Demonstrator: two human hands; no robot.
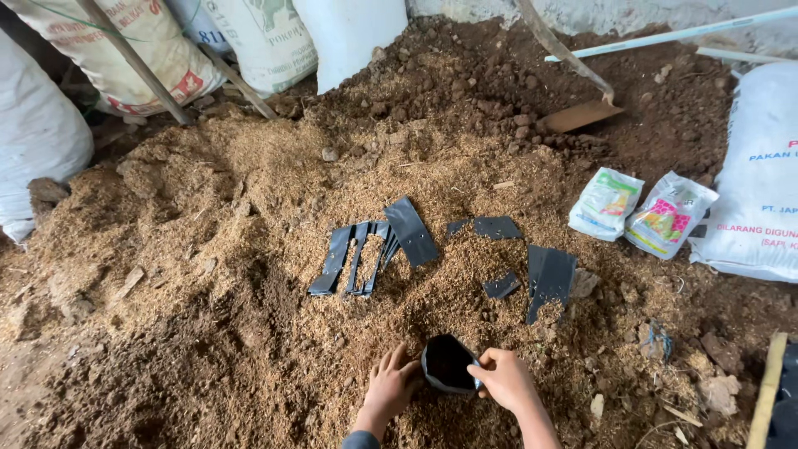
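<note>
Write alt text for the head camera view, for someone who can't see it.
Two bare hands hold a small black plastic bag open on a heap of brown soil mix: left hand at its left edge, right hand pinching its right rim. Flat black bags lie beyond, two small printed packets at right, large sacks behind.

We hold a small black bag [447, 363] open and upright, near us, sitting in the brown dirt pile [249, 274].
</note>
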